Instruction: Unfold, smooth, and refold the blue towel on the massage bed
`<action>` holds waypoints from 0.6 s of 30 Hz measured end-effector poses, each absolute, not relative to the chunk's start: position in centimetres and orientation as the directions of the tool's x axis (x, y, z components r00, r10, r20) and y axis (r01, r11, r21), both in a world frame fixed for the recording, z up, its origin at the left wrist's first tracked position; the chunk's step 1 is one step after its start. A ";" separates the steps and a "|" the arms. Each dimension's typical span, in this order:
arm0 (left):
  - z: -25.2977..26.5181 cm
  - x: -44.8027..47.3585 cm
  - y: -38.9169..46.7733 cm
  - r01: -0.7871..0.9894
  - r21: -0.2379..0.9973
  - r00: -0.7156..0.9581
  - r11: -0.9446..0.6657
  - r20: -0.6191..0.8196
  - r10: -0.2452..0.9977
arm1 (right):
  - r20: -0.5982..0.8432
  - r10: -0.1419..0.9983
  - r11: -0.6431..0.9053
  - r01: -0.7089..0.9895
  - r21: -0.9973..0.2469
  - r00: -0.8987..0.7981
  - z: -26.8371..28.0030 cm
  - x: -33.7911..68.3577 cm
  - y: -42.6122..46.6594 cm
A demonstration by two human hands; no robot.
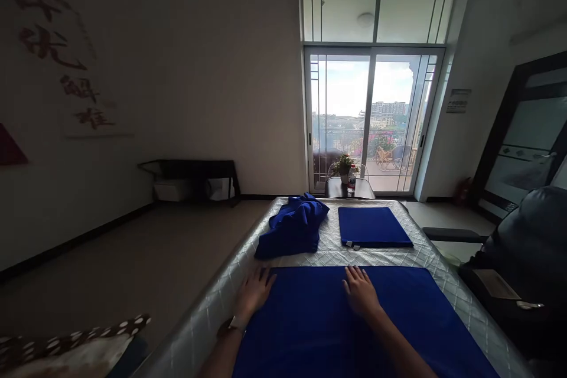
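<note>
A large blue cloth (310,331) lies spread flat over the near part of a table with a silvery quilted cover (330,257). At its far left corner rests my left hand (256,292), fingers stretched out on the edge. My right hand (361,289) lies flat on the cloth near the middle of the far edge, fingers extended and holding nothing. Beyond my left hand sits a crumpled blue cloth (295,227). To its right is a neatly folded blue cloth (374,226) with small white tags at its near edge.
A small table (330,189) with a potted plant (344,165) and a bottle (352,179) stands before the sliding glass door. At right is a dark chair (531,242); at lower left, a polka-dot cushion (80,345). A low black rack (195,174) stands along the wall.
</note>
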State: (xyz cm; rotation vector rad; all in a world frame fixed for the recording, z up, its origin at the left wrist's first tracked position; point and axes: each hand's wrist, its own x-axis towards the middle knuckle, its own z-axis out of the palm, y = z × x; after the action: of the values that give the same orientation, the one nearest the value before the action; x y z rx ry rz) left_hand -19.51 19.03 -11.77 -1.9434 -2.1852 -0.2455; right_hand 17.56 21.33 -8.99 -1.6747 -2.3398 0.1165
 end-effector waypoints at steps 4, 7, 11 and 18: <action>-10.4 -12.0 20.3 1.000 0.012 0.000 -0.004 0.342 0.940 | 0.114 0.934 0.357 0.880 -0.315 -0.338 -9.8 15.6 20.9; -10.3 -4.0 21.2 0.963 0.045 0.235 -0.265 0.339 0.911 | 0.115 0.931 0.364 0.872 -0.328 -0.346 -10.0 16.2 20.8; -10.9 3.0 21.5 0.915 0.099 0.347 -0.391 0.304 0.887 | 0.141 0.900 0.437 0.845 -0.308 -0.413 -9.9 17.0 20.6; -12.1 -0.8 21.0 0.953 0.089 0.263 -0.291 0.239 0.935 | 0.096 0.934 0.355 0.869 -0.345 -0.343 -10.3 17.1 21.3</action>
State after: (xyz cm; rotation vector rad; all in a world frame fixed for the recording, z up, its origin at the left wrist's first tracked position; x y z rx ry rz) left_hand -0.85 21.00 -12.11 -2.4378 -1.8246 -0.3788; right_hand 17.05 21.33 -10.33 -1.6061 -2.3436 0.3385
